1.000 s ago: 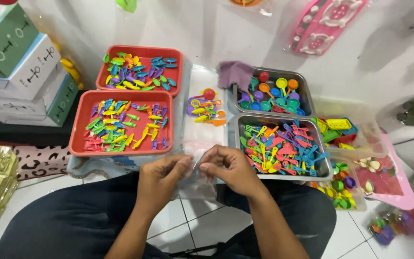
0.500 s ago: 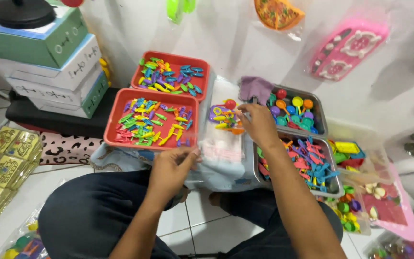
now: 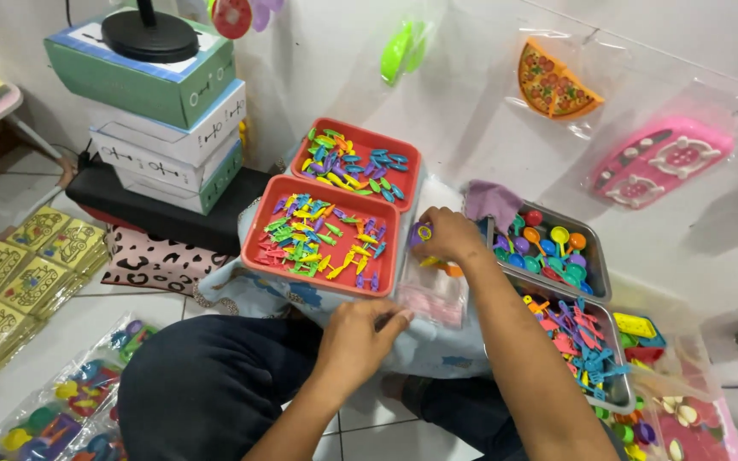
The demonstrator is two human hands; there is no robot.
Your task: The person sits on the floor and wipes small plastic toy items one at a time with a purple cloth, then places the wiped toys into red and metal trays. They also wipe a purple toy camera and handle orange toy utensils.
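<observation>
Fingers [image 3: 427,232] of your right hand [image 3: 448,236] are pinched together on a small purple and yellow toy piece [image 3: 421,231], held up at about twelve o'clock from the clear plastic bag [image 3: 434,292], between the nearer red tray [image 3: 322,235] and the metal tray of round pieces [image 3: 547,249]. Your left hand [image 3: 359,337] sits at six o'clock of that bag, its fingers closed down on the near edge and pressing it against the cloth over your lap. That toy piece looks light, hard and smooth, small enough to slip, so a fingertip pinch across its middle suits it; the bag looks thin, limp and slick, and is best taken at its open edge. At three o'clock a second metal tray [image 3: 617,388] holds red, blue and pink pieces, and your right forearm crosses part of it. At eleven o'clock a farther red tray [image 3: 360,158] holds more coloured bits, and at nine o'clock stacked boxes [image 3: 168,128] stand on a black case. What lies inside the bag is hard to make out beyond a pink tint, its mouth is hidden behind your right hand, and the exact shape of the pinched piece is too small to tell.
</observation>
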